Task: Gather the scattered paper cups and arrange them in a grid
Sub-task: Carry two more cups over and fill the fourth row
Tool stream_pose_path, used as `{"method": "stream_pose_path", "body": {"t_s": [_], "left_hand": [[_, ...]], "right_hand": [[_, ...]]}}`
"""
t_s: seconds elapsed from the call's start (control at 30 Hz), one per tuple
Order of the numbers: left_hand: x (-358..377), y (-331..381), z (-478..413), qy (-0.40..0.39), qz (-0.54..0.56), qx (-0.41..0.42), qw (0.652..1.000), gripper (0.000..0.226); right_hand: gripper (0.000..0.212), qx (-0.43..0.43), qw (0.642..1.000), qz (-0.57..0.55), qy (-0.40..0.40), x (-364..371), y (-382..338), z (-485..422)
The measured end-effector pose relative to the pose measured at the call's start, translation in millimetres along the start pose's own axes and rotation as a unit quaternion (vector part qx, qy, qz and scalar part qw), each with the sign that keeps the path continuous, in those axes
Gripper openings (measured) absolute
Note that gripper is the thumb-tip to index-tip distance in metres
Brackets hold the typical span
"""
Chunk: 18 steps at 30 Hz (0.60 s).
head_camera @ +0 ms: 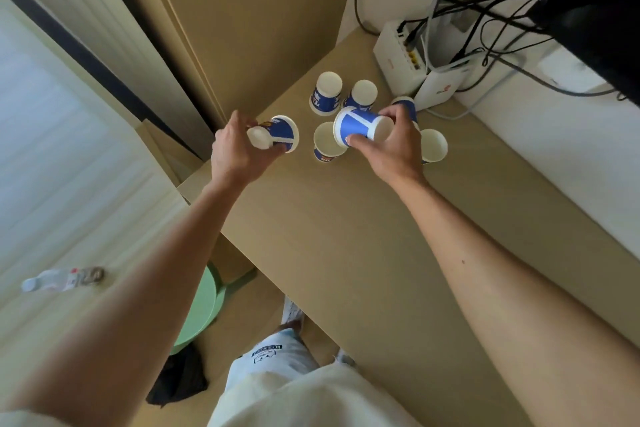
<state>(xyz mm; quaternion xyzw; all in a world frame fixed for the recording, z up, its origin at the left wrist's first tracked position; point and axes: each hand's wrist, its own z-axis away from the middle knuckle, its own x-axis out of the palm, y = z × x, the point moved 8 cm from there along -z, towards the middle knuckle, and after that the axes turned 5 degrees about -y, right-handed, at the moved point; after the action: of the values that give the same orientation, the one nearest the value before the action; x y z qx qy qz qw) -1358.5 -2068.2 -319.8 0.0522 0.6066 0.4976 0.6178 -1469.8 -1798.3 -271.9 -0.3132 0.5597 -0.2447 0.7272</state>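
Note:
Several blue-and-white paper cups stand on a beige desk. My left hand grips one cup tipped on its side above the desk's left edge. My right hand holds a second cup sideways, its mouth pointing left, above the group. Two cups stand at the back. A third sits just under the held cup. One more cup stands to the right of my right hand. Another cup is partly hidden behind my fingers.
A white router and a white box with tangled black cables sit at the desk's far right corner. A black object hangs at top right. Off the desk are a green stool, a plastic bottle and a wooden panel.

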Motion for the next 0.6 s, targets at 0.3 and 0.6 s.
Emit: {"method": "stream_pose_path", "body": {"t_s": [0.3, 0.6], "left_hand": [[55, 40, 75, -0.144, 0.304, -0.011, 0.942, 0.063], [133, 122, 167, -0.289, 0.247, 0.113, 0.918, 0.060]], "right_hand": [[0.045, 0.133, 0.965, -0.226, 0.025, -44, 74, 78], [0.046, 0.150, 0.955, -0.246, 0.076, -110, 136, 165]]}}
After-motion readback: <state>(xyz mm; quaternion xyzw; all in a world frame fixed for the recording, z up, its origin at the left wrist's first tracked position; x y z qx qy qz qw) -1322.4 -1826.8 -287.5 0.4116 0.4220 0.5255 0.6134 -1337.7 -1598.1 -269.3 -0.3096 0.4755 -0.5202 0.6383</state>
